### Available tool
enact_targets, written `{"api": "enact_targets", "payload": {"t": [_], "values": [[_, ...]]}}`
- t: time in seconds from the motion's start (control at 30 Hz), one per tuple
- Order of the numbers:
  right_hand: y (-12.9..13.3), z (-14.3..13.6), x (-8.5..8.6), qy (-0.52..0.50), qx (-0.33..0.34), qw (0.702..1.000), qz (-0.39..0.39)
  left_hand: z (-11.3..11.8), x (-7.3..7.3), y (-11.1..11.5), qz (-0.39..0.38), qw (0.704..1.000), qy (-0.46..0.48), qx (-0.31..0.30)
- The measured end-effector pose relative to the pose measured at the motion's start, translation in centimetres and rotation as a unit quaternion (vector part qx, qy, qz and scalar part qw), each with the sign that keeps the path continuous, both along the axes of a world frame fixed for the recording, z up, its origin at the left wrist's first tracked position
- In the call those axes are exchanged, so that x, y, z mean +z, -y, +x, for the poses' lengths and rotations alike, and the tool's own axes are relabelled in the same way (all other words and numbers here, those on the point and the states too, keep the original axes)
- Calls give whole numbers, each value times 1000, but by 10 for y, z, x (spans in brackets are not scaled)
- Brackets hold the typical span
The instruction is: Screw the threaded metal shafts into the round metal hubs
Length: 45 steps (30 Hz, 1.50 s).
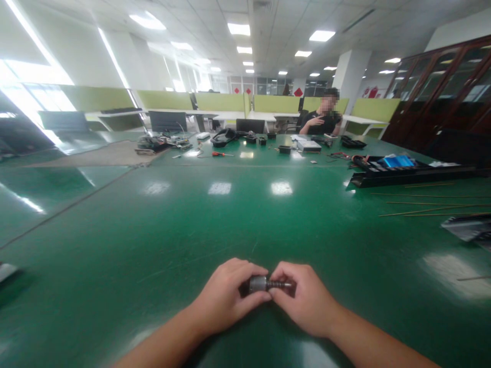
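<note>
Close to the near side of the green table (245,225), a small grey metal cylinder with a thin ridged shaft (259,284) lies sideways between my hands. My left hand (232,286) wraps its thumb and fingers around the thick cylinder end. On the other side, my right hand (303,296) pinches the ridged shaft, which points right. The fingers of both hands almost meet in the middle. My fingers cover both ends in part, and whether the shaft is a screw thread or a coil spring I cannot tell.
At the far side lie a red-handled screwdriver (220,154), small black boxes (284,149) and electronic parts (153,143). A black metal channel (406,176) and thin rods (429,207) are at right. A person (321,120) sits across the table.
</note>
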State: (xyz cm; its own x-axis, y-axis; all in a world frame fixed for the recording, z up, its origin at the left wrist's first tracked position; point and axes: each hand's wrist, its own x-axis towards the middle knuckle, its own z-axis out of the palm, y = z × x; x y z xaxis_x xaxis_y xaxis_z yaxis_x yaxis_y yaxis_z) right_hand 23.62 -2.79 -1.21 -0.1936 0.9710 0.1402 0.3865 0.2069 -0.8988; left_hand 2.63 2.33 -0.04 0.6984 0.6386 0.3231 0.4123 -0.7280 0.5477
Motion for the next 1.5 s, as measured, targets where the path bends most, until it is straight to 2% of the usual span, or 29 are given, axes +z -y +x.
{"api": "enact_targets", "payload": {"t": [1.5], "values": [[0,2,1,18,-5,1000,13,-1,-1,-1,6,1000,10,3]]}}
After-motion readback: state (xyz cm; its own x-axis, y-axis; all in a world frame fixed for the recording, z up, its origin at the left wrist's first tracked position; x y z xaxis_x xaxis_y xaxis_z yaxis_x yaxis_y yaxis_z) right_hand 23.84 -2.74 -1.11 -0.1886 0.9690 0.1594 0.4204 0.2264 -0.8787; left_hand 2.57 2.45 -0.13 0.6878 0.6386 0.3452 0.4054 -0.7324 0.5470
